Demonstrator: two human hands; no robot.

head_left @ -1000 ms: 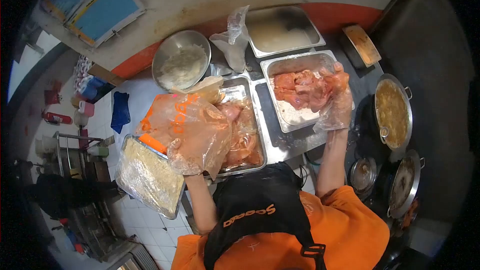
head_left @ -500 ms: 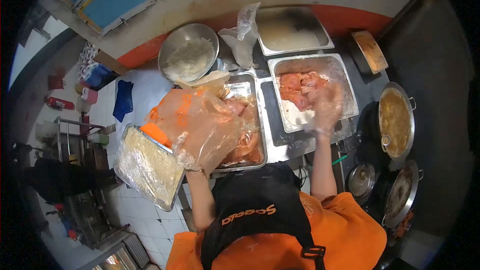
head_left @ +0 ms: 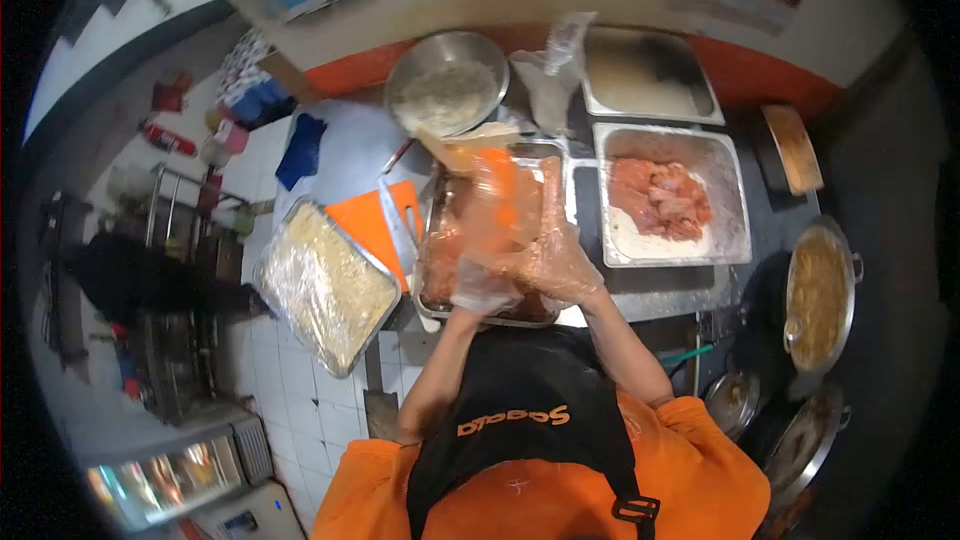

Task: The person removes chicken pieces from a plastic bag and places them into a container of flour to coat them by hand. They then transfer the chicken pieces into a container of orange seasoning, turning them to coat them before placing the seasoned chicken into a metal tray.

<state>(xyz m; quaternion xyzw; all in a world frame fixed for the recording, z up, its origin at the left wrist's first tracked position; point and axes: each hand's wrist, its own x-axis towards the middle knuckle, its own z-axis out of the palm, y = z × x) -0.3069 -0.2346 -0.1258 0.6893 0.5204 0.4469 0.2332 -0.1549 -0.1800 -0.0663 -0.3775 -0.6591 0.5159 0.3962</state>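
A clear plastic bag [head_left: 495,195] with orange print is smeared by motion above a metal tray [head_left: 566,165] of raw meat pieces. My left hand [head_left: 487,285], in a clear plastic glove, grips the bag's near left side. Gloved as well, my right hand [head_left: 562,272] is closed on the bag's right edge, its fingertips partly lost behind the plastic. Right of them, raw meat [head_left: 660,198] lies on white flour inside a deep metal pan [head_left: 675,258]. A knife [head_left: 396,220] rests on an orange cutting board [head_left: 375,212] left of the tray.
A plastic-wrapped tray of crumbs [head_left: 330,285] overhangs the table's left edge. Behind stand a steel bowl [head_left: 450,90], a plastic bag [head_left: 555,80] and a pan of pale liquid [head_left: 650,85]. Two pots of oil, one here [head_left: 820,290], stand at right. A person [head_left: 150,275] is far left.
The bag has moved right, off the cutting board and over the meat tray, uncovering the knife. My right hand has left the flour pan and come to the bag. The view has shifted.
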